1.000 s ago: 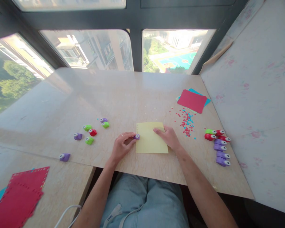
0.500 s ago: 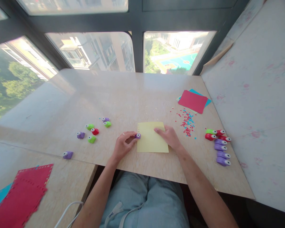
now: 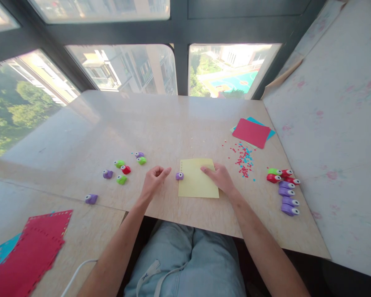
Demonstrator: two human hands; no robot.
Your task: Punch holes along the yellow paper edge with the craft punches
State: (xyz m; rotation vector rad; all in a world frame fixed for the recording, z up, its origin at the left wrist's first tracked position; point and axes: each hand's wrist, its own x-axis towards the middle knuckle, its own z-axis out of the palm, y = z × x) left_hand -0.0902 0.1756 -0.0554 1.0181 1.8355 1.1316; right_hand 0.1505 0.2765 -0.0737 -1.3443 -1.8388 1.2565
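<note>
A sheet of yellow paper (image 3: 196,181) lies in front of me, with a row of small punched holes down the upper part of its left edge. Over that edge sits a small purple craft punch (image 3: 179,176) with a round white-and-black button. My right hand (image 3: 221,177) grips the sheet's right side, thumb on top and fingers partly hidden beneath. To the left of the punch, and apart from it, my left hand (image 3: 154,181) hovers with fingers curled and thumb against them. Nothing shows in that hand.
Several loose punches (image 3: 121,179) in purple, green and red lie on the left. More punches (image 3: 287,192) are grouped at right. Red and blue confetti (image 3: 245,160) lies below stacked coloured paper (image 3: 251,133). Red sheets with punched edges (image 3: 34,251) and a white cable (image 3: 76,274) are lower left.
My left hand has let go of the purple craft punch and drawn back to the left. The punch stays on the paper's edge, and my right hand keeps its hold.
</note>
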